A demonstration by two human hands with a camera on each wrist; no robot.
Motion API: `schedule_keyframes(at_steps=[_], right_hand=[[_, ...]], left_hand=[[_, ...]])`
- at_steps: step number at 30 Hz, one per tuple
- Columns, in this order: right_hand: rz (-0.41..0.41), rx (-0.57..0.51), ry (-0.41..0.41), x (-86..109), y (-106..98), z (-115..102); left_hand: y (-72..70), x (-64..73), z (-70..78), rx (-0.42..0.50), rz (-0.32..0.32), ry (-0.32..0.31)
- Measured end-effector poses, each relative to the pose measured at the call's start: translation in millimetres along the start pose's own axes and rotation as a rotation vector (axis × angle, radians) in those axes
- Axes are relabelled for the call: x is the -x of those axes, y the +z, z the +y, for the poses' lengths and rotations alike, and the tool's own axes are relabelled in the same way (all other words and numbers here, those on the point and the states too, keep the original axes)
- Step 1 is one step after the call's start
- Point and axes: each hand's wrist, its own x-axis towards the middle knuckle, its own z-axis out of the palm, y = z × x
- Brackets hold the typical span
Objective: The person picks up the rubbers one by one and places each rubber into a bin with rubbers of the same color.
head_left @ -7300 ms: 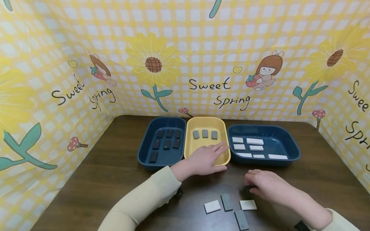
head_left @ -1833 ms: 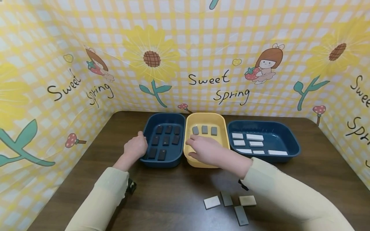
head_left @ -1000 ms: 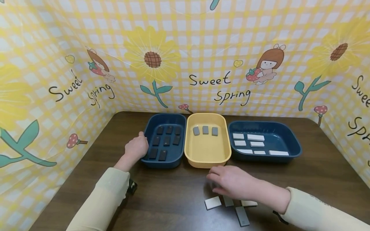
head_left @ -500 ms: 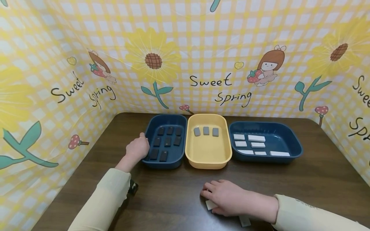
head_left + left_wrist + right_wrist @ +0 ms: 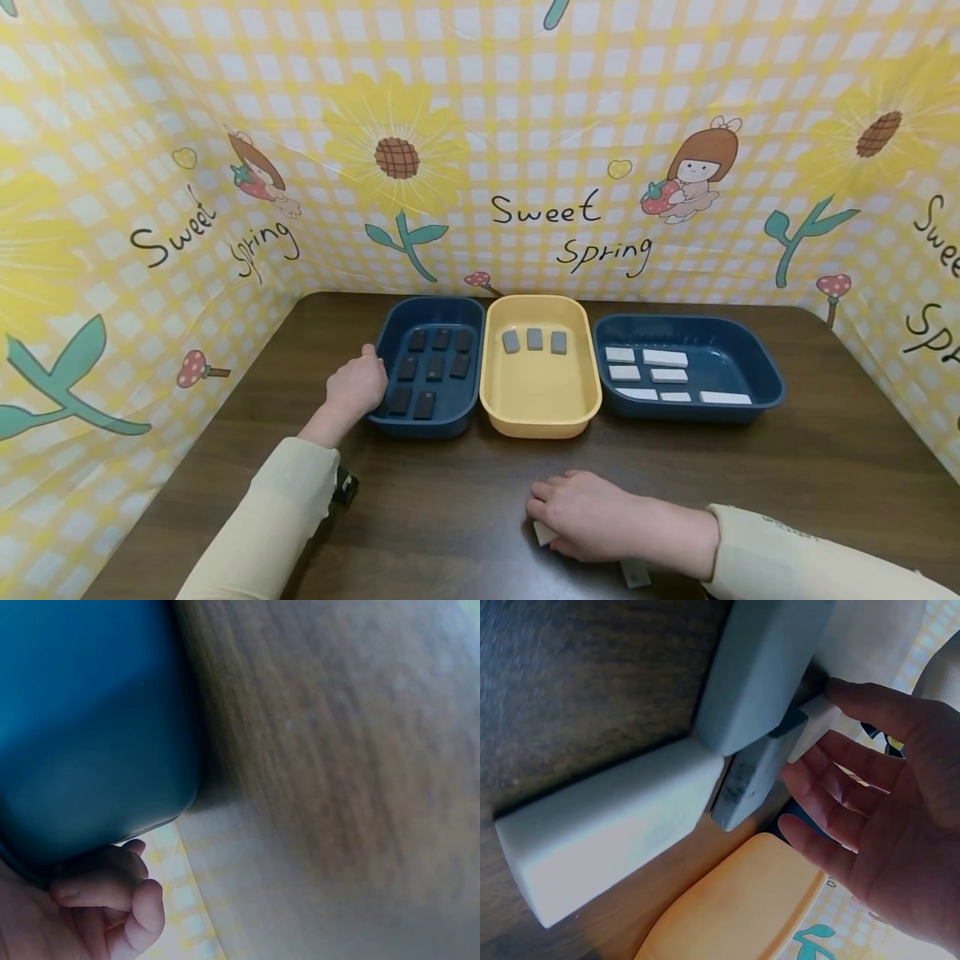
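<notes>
In the right wrist view, my right hand (image 5: 900, 787) pinches a small white block (image 5: 815, 726) between thumb and fingertips. A corner of that white block (image 5: 544, 533) shows under my right hand (image 5: 588, 517) in the head view. Close by lie two grey blocks, one plain grey block (image 5: 761, 675) and one dark-smudged grey block (image 5: 751, 776), plus a second white block (image 5: 611, 832). My left hand (image 5: 356, 383) holds the left wall of the blue tray (image 5: 427, 429); curled fingers (image 5: 142, 915) sit against its rim in the left wrist view.
Several black blocks (image 5: 435, 368) lie in rows in the left tray. A yellow tray (image 5: 540, 427) beside it holds three grey blocks (image 5: 534, 339). Another blue tray (image 5: 720, 412) at the right contains several white blocks (image 5: 664, 358). A patterned cloth (image 5: 480, 125) stands behind the table (image 5: 435, 517).
A black block was added to the left tray. My left hand moved from the yellow tray to the blue one; my right hand came back from over the yellow tray to the white block.
</notes>
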Motion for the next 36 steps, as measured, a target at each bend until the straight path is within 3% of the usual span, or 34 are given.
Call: schedule_keyframes(at_steps=[6,12,17,25,30,36], right_hand=[[-0.003,-0.005,-0.004,0.6,0.2,0.3],[0.054,-0.047,-0.009,4.5,-5.6,3.1],[0.111,-0.09,0.038,11.2,-17.9,9.9],[0.261,-0.071,0.146,33.2,-31.8,29.3],[0.31,-0.064,0.241,51.2,-36.8,44.7],[0.361,-0.074,0.355,72.1,-39.2,64.4]], left_hand=[[0.5,1.1,0.9,-0.002,-0.008,-0.005],[0.7,2.4,2.2,0.004,-0.012,-0.009],[-0.6,1.7,2.4,0.01,-0.009,-0.008],[-0.8,-0.1,-0.4,0.015,0.005,-0.009],[1.1,7.3,2.9,-0.029,0.124,0.025],[4.5,14.7,24.1,-0.065,0.282,0.128]])
